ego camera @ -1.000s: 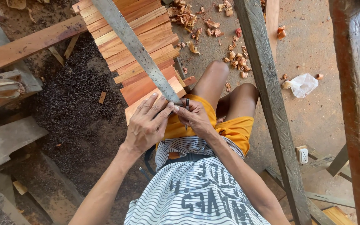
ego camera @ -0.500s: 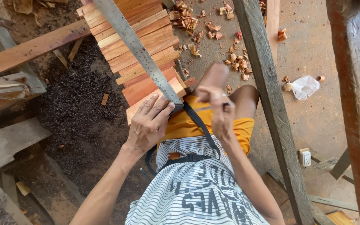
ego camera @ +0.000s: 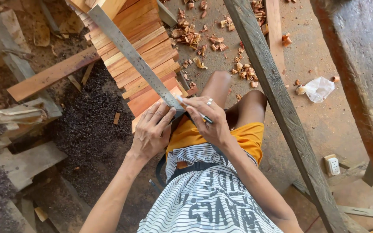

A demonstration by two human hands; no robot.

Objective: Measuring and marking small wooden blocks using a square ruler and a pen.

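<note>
A long metal ruler (ego camera: 130,54) lies diagonally across a stack of reddish wooden planks (ego camera: 143,64). My left hand (ego camera: 152,131) presses flat on the near end of the ruler and the plank edge. My right hand (ego camera: 208,118) holds a thin pen or pencil (ego camera: 195,111), its tip at the ruler's edge near the plank end. A ring shows on one finger of the right hand. I sit with bent knees in orange shorts and a striped shirt.
A grey wooden beam (ego camera: 277,99) runs diagonally on the right, next to a thick post (ego camera: 363,77). Wood chips (ego camera: 221,43) and a crumpled plastic bag (ego camera: 318,88) lie on the ground. A white power socket (ego camera: 332,165) sits lower right. Loose boards (ego camera: 48,77) and dark shavings lie left.
My right hand rose off the ruler toward my knee, then came back to the ruler's edge with the pen. The left hand stayed pressed on the ruler. The view shifted slightly.
</note>
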